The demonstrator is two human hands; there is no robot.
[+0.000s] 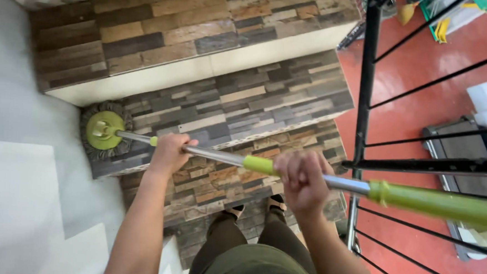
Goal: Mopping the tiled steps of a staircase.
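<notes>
I look down a staircase with stone-patterned tile steps (245,104). Both hands grip a mop handle (220,157), a silver pole with green sections. My left hand (169,152) is closed around the pole lower down, toward the head. Higher up the pole, my right hand (302,182) is wrapped around it beside a green collar. The round mop head (104,129), green disc with grey strands, rests on a step against the left wall. My feet in sandals (253,207) stand on a lower step.
A grey-white wall (25,159) runs along the left of the stairs. A black metal railing (366,93) borders the right side. Beyond it lies a red floor (423,102) with a dark mat, white boxes and cleaning tools at the top right.
</notes>
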